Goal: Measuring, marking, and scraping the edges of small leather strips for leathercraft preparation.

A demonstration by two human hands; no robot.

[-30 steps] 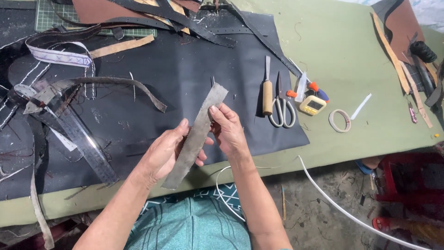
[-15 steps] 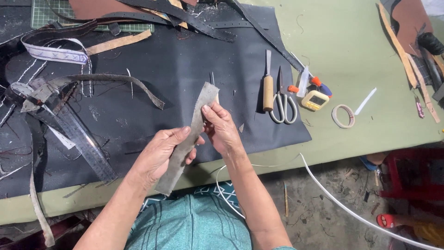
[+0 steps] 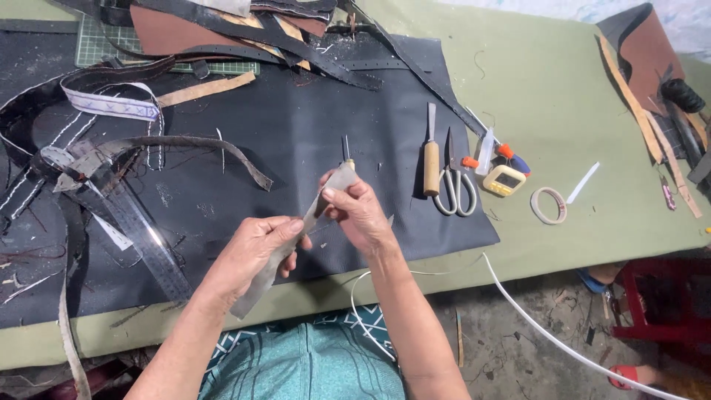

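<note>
Currently, left hand (image 3: 255,248) and right hand (image 3: 359,211) are both pinching shut on the long grey leather strip (image 3: 296,237); keeping it taut between them probably prevents twisting.

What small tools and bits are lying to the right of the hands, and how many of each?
Wooden-handled chisel: 1
Scissors: 1
Tape roll: 1
Small yellow gadget: 1
Small bottle: 1
Total: 5

Both hands, left and right, hold a grey strip.
</note>
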